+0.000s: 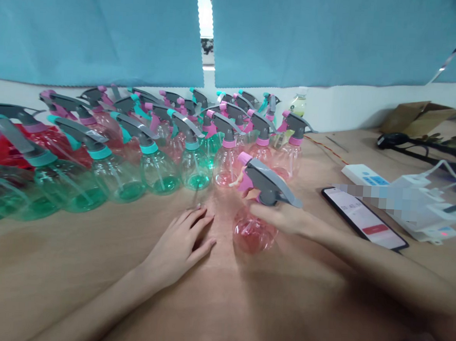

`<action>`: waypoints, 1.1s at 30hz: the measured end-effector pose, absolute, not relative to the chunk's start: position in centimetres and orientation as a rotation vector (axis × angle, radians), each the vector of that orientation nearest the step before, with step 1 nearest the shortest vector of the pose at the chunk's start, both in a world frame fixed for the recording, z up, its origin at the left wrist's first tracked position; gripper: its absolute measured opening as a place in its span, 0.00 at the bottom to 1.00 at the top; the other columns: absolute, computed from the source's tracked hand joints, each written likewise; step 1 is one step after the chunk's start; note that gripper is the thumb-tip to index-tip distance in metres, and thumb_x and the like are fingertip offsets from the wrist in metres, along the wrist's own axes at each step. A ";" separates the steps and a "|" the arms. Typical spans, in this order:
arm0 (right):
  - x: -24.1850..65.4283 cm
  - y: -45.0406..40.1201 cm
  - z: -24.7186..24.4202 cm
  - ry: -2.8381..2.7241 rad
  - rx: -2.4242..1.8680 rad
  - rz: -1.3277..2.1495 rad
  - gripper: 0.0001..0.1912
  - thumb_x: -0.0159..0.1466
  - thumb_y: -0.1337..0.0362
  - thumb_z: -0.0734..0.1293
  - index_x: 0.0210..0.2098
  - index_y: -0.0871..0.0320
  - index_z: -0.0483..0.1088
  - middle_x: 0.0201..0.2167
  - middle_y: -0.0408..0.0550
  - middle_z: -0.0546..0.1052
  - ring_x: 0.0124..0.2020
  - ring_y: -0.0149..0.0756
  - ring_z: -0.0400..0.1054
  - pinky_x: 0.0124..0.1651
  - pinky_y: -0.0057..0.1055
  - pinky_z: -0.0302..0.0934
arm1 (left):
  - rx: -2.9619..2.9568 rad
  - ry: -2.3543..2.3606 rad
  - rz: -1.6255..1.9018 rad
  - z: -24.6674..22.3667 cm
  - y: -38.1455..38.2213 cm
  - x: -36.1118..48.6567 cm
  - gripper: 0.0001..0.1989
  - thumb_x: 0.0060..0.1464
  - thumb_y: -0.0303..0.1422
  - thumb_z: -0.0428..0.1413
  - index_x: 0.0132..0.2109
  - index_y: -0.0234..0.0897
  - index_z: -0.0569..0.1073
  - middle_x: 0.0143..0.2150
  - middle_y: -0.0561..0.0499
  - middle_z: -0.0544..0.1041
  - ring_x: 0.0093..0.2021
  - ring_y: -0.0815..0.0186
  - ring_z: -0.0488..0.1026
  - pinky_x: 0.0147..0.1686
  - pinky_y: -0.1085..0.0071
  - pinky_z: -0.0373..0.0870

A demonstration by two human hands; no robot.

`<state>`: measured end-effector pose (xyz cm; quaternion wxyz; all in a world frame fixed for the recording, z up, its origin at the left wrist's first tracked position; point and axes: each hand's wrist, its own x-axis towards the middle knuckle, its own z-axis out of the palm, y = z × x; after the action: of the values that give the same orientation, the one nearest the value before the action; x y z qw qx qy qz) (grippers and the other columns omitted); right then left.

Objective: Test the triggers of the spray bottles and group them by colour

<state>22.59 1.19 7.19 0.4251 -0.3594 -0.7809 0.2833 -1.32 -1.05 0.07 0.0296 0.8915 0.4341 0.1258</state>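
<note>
My right hand [274,212] is wrapped round the neck of a pink spray bottle [254,236], its fingers by the pink trigger. This bottle has a grey and pink spray head and stands upright, slightly in front of the others. My left hand [185,240] lies flat on the wooden table [188,312], fingers spread, holding nothing. Beyond both hands stand rows of spray bottles, among them a green one with a turquoise collar [197,174] and a pink one with a pink collar [227,165].
A phone [364,217] lies to the right of my right forearm. Behind it are a white power strip [366,176] with plugs and cables, a black object [392,142] and a cardboard box [412,117]. Blue cloth [317,37] hangs at the back.
</note>
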 end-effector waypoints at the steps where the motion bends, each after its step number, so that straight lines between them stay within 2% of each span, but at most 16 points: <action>1: 22.6 1.2 7.0 -1.922 -0.862 0.748 0.04 0.50 0.69 0.58 0.26 0.54 0.60 0.27 0.40 0.68 0.26 0.28 0.64 0.28 0.26 0.63 | 2.750 1.340 0.392 0.1 -1.1 -1.3 0.23 0.65 0.44 0.47 0.60 0.36 0.66 0.62 0.41 0.66 0.62 0.51 0.62 0.57 0.52 0.62; 5: 22.6 1.2 6.5 -1.836 -0.801 0.856 0.09 0.51 0.70 0.59 0.31 0.54 0.67 0.33 0.43 0.74 0.36 0.33 0.72 0.39 0.29 0.68 | 2.760 1.343 0.390 0.1 -1.1 -1.3 0.23 0.65 0.44 0.47 0.60 0.35 0.66 0.62 0.40 0.66 0.62 0.52 0.62 0.57 0.52 0.62; 8: 22.5 1.1 6.4 -1.824 -0.827 0.832 0.16 0.52 0.70 0.60 0.39 0.53 0.70 0.36 0.43 0.76 0.37 0.34 0.74 0.42 0.31 0.70 | 2.767 1.336 0.386 0.0 -1.0 -1.4 0.23 0.65 0.44 0.47 0.60 0.33 0.66 0.62 0.39 0.66 0.62 0.51 0.61 0.58 0.51 0.62; 12: 22.5 1.2 6.2 -1.823 -0.811 0.792 0.26 0.52 0.71 0.61 0.51 0.53 0.68 0.44 0.45 0.77 0.38 0.34 0.74 0.43 0.32 0.70 | 2.769 1.331 0.392 0.0 -1.0 -1.5 0.23 0.65 0.44 0.47 0.60 0.33 0.66 0.62 0.39 0.66 0.61 0.51 0.62 0.57 0.51 0.62; 17: 22.5 1.3 6.0 -1.848 -0.830 0.774 0.27 0.55 0.70 0.61 0.54 0.52 0.68 0.39 0.44 0.78 0.39 0.36 0.75 0.45 0.34 0.71 | 2.765 1.334 0.403 -0.1 -1.0 -1.4 0.23 0.65 0.44 0.47 0.59 0.34 0.66 0.62 0.40 0.67 0.61 0.51 0.62 0.57 0.51 0.62; 25: 22.5 1.3 6.0 -1.856 -0.810 0.703 0.23 0.57 0.69 0.62 0.52 0.52 0.69 0.36 0.44 0.78 0.41 0.36 0.74 0.47 0.35 0.70 | 2.757 1.334 0.386 0.1 -1.0 -1.3 0.23 0.65 0.44 0.47 0.60 0.33 0.66 0.62 0.39 0.67 0.61 0.51 0.62 0.58 0.51 0.61; 30: 22.5 1.3 5.9 -1.844 -0.799 0.749 0.12 0.57 0.68 0.63 0.40 0.53 0.73 0.34 0.44 0.77 0.37 0.35 0.73 0.46 0.35 0.70 | 2.737 1.340 0.404 0.1 -1.1 -1.3 0.22 0.64 0.43 0.48 0.60 0.36 0.66 0.62 0.41 0.66 0.62 0.51 0.62 0.58 0.51 0.61; 33: 22.5 1.3 5.8 -1.817 -0.862 0.765 0.08 0.57 0.66 0.63 0.35 0.53 0.72 0.31 0.43 0.76 0.33 0.35 0.72 0.41 0.34 0.70 | 2.744 1.335 0.404 0.1 -1.1 -1.3 0.23 0.65 0.44 0.48 0.60 0.36 0.66 0.62 0.40 0.66 0.62 0.51 0.62 0.58 0.51 0.61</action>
<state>22.47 1.30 5.84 0.4748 -0.3527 -0.7432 0.3127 -1.34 -1.12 0.06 0.0317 0.8910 0.4335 0.1313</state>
